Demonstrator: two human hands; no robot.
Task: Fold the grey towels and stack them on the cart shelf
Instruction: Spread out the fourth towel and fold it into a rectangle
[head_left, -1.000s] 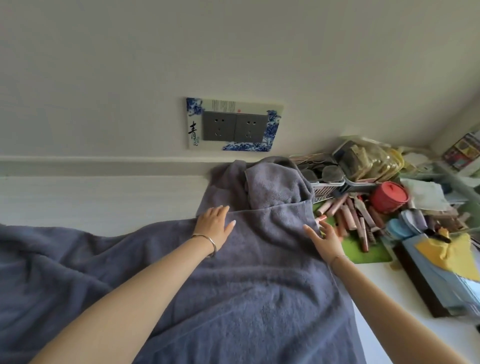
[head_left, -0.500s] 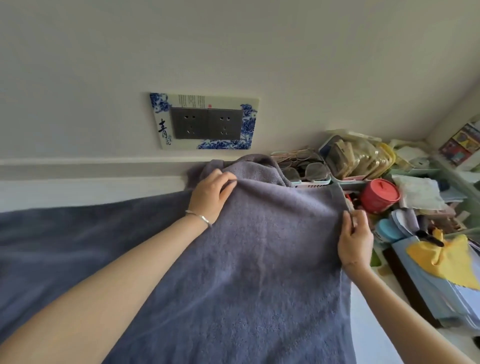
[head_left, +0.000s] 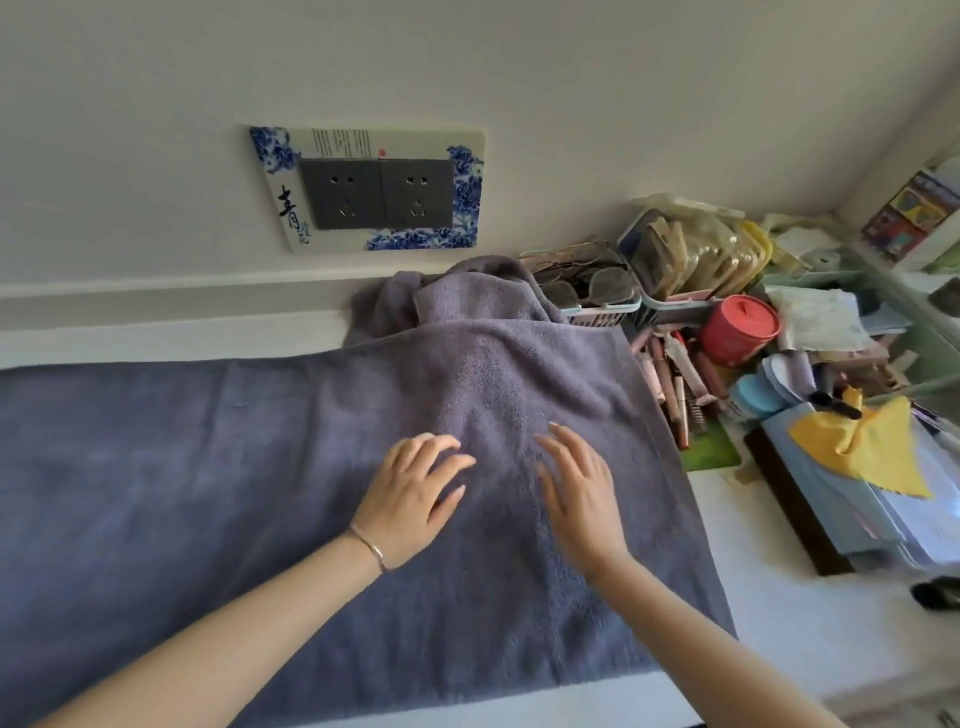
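- Head view, 1 o'clock: pale blue basket (head_left: 597, 310) packed with spectacles; touching it toward 2 o'clock, pink-rimmed basket (head_left: 680, 304) stuffed with clear-bagged packets.
- At 2 o'clock, red tub (head_left: 737, 332) with lid on, contents hidden; loose pink tubes (head_left: 670, 379) strewn just below it.
- Spread flat over the white table (head_left: 779, 613), grey towel (head_left: 234, 467), reaching from 9 o'clock across the centre to near 3 o'clock; at 12 o'clock against the wall, bunched towel (head_left: 467, 296), partly under the far edge.
- Just left of centre, left hand (head_left: 410, 493) palm down on the spread cloth, fingers relaxed and splayed toward 1 o'clock, gripping nothing; thin bracelet (head_left: 370, 545) at the wrist.
- Just beside it, right hand (head_left: 582, 488) palm down, fingers straight and spread toward 11 o'clock, holding nothing; resting or hovering, hard to tell.
- Both forearms reaching in from 6 o'clock.
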